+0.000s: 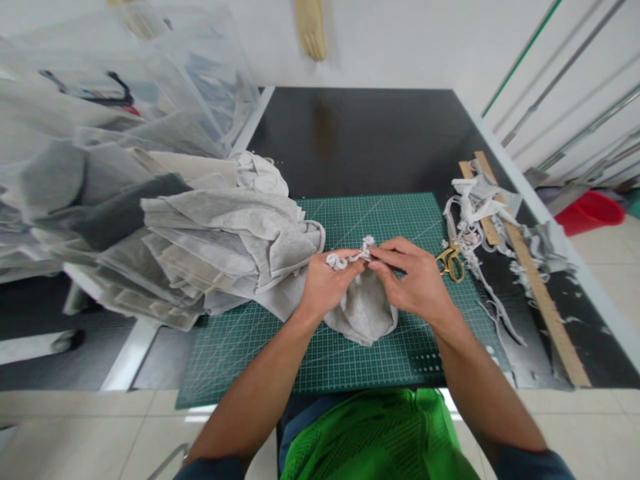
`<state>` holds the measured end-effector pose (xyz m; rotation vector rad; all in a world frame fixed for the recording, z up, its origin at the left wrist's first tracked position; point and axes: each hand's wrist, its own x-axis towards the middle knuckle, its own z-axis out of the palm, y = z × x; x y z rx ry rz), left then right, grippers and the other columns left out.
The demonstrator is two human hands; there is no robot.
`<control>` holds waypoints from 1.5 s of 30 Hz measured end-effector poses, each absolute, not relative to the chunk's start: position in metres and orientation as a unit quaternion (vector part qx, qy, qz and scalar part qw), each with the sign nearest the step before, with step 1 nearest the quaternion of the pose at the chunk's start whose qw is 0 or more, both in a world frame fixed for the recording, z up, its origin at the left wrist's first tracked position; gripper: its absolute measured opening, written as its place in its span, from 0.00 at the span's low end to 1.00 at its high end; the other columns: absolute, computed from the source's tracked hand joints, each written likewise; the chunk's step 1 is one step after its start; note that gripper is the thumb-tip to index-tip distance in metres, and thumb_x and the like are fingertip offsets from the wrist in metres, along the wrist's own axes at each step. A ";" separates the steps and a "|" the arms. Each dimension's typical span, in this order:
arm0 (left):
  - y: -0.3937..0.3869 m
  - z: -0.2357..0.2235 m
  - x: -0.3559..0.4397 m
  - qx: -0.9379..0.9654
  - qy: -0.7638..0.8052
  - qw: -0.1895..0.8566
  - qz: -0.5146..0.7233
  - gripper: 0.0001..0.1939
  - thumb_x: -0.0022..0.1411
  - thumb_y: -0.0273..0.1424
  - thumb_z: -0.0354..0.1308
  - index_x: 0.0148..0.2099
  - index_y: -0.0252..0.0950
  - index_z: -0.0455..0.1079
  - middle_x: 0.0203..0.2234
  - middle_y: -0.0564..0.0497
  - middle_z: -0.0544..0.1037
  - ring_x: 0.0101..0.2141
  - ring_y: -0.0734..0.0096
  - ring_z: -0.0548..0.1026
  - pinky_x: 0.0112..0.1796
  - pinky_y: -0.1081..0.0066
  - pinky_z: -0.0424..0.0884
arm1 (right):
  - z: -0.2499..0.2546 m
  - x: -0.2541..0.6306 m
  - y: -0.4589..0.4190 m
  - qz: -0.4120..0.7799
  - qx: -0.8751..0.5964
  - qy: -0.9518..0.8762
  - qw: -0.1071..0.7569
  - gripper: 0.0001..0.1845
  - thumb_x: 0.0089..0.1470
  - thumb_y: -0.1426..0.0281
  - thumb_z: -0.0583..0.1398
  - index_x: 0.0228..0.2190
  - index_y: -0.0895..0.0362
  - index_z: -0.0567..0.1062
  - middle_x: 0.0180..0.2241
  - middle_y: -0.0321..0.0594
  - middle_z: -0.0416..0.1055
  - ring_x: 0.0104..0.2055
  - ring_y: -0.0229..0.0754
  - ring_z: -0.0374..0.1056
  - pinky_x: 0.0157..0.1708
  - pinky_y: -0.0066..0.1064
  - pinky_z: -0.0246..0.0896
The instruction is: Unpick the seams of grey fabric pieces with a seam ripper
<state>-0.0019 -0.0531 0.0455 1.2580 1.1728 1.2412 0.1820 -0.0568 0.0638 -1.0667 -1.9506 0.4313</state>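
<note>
The black-topped desk (380, 143) supports all work materials. A large pile of grey and off-white fabric (235, 233) occupies its left side and overlaps the left part of the green cutting mat (370, 217). A clear plastic bin (200, 87) stands behind the pile. A long wooden ruler (543, 293) lies lengthwise along the right side of the desk; a shorter wooden ruler (489, 230) lies beside its upper part. White and grey scraps (473, 200) lie over and around both rulers.

The grey fabric piece (367, 313) is located above the middle of the mat, between and below the hands, to the right of the pile. Left hand (325, 283): grip closed on the gathered upper edge of the piece. Right hand (417, 283): grip closed on the same edge, thumb and fingers converging opposite the left. A dark, narrow item (399, 272) shows at the right hand's fingers; its type cannot be determined.

Gold-handled scissors (451, 259) rest at the mat's right edge, beside the scraps. White curled trim (337, 261) projects at the left fingers.
</note>
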 end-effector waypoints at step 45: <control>-0.052 0.045 -0.003 0.494 0.451 0.567 0.481 0.08 0.51 0.34 0.73 0.33 0.36 0.83 0.25 0.51 0.80 0.25 0.73 0.71 0.30 0.71 0.67 | 0.063 0.188 -0.054 0.206 -0.418 -0.777 0.423 0.08 0.61 0.68 0.65 0.42 0.52 0.84 0.40 0.41 0.81 0.40 0.44 0.77 0.39 0.37 0.75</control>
